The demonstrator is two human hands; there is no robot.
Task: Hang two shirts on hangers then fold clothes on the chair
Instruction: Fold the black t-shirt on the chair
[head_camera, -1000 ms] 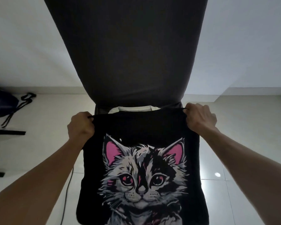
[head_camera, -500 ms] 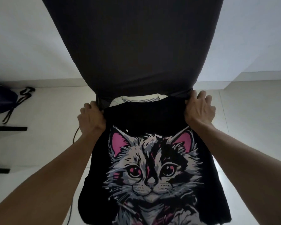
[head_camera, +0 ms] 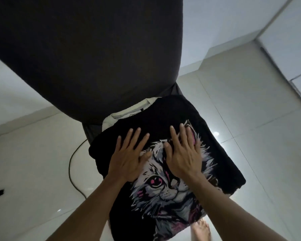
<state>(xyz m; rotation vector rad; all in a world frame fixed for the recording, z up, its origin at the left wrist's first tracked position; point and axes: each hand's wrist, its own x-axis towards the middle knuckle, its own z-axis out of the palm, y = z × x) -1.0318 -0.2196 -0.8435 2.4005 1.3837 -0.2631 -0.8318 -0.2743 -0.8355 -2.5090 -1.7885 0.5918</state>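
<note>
Pressed flat on the chair (head_camera: 94,49) seat: black cat shirt (head_camera: 163,193), draped over the near edge, under left hand (head_camera: 127,160) and right hand (head_camera: 182,157), fingers (head_camera: 137,136) straight and spread. Likely soft, light, limp; best taken by shoulders or hem.

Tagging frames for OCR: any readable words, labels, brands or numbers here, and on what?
No readable text in this frame.
black cat shirt: carries only a cat graphic, no lettering visible.
white garment under it: a small dark tag at the collar, too small to read.
left hand and right hand lie flat on the print and hide part of it.
</note>
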